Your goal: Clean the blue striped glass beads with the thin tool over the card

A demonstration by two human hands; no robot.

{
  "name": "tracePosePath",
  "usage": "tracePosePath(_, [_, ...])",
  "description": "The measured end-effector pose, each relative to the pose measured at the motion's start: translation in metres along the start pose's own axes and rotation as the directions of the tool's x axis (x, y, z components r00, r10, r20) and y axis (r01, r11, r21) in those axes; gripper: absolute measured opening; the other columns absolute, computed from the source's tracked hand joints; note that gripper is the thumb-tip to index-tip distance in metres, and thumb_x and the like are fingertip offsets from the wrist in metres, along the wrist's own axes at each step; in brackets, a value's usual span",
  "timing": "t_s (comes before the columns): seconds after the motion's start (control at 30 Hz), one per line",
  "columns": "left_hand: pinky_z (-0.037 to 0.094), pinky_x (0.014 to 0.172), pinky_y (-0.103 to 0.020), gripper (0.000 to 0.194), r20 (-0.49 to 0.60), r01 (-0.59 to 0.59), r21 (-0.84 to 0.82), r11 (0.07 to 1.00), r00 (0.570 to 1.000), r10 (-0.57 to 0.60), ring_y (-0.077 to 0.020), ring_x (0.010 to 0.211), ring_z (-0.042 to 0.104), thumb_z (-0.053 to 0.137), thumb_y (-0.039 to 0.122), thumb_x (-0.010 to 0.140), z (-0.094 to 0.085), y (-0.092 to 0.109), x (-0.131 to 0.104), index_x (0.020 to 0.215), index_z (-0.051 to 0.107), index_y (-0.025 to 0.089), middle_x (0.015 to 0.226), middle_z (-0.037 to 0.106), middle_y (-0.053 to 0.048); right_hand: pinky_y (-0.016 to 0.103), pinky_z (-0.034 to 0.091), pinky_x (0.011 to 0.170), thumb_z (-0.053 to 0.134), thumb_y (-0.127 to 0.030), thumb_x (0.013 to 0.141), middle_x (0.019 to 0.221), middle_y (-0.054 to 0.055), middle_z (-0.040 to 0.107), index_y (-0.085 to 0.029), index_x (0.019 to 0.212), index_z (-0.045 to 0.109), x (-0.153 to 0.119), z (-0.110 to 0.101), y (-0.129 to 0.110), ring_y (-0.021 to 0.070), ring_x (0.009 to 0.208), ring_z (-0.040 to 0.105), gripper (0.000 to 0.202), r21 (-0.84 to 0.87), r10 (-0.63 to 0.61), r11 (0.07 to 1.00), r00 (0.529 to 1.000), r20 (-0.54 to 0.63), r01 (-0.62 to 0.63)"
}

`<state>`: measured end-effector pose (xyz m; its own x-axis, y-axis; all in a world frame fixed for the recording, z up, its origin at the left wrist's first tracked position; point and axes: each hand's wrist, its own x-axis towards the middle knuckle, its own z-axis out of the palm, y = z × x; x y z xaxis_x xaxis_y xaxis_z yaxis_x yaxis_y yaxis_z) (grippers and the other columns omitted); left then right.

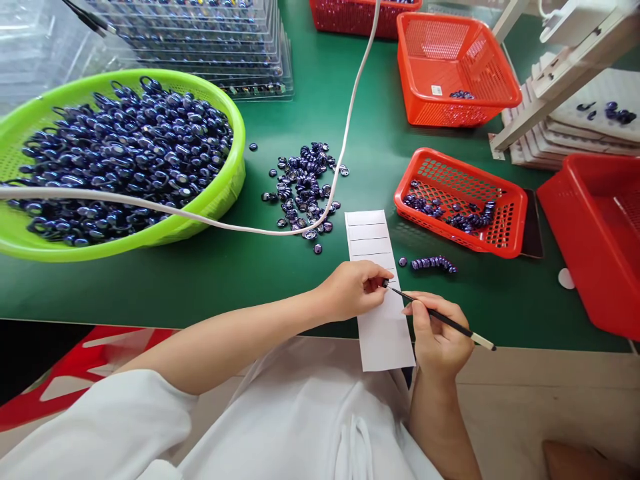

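Observation:
My left hand (353,288) pinches a small dark piece (385,283) over a white paper strip (385,343) ruled with black lines. My right hand (443,333) is closed around a thin black brush-like tool (447,320) with a pale rear end, and its tip meets the small piece. To the right of the strip, a curved row of dark blue shiny pieces (434,264) lies on the green table (295,283), with a single round piece (403,262) beside it. A loose pile of similar pieces (307,180) is spread beyond my left hand.
A green basket (239,167) heaped with dark looped pieces stands at left. A white cable (349,113) crosses the table. Red baskets (520,220), (407,100) stand at right, near a large red bin (575,240). Clear trays (285,67) are stacked at the back.

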<state>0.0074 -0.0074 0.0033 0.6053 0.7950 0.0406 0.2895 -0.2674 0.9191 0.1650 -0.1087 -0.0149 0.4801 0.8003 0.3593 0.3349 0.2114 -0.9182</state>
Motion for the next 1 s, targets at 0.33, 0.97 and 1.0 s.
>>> tracePosePath(0.33, [0.053,0.065,-0.021,0.031,-0.011,0.004,0.058,0.998,1.0,-0.004,-0.0113,0.067,0.063,0.059,0.012,0.08,-0.013,0.008,0.0,0.107,0.073,0.014,0.083,0.072,-0.003,0.041,0.064,0.07,0.068,-0.015,0.086,0.098,0.004,0.076,-0.023,0.1,0.067,-0.002,-0.002,0.005,0.0202,0.081,0.074,0.016,0.049,-0.08,0.996,0.997,0.005,0.079])
tracePosePath(0.97, [0.051,0.09,-0.041,0.024,0.282,-0.264,0.626,0.734,0.954,0.103,-0.0276,0.102,0.059,0.059,0.018,0.092,0.0,0.025,0.061,0.114,0.067,0.01,0.112,0.065,-0.015,0.03,0.057,0.051,0.07,-0.019,0.086,0.089,0.002,0.074,-0.019,0.09,0.064,0.005,0.001,-0.002,0.0115,0.051,0.066,0.008,0.221,0.066,0.975,0.949,-0.31,0.004])
tracePosePath(1.0, [0.051,0.09,-0.04,0.024,0.304,-0.257,0.624,0.738,0.95,0.075,-0.0274,0.101,0.059,0.062,0.019,0.091,0.002,0.024,0.068,0.113,0.068,0.011,0.111,0.065,-0.014,0.03,0.057,0.051,0.07,-0.019,0.086,0.089,0.002,0.074,-0.019,0.091,0.064,0.005,0.001,-0.002,0.0114,0.052,0.066,0.008,0.228,0.066,0.974,0.948,-0.31,0.007])
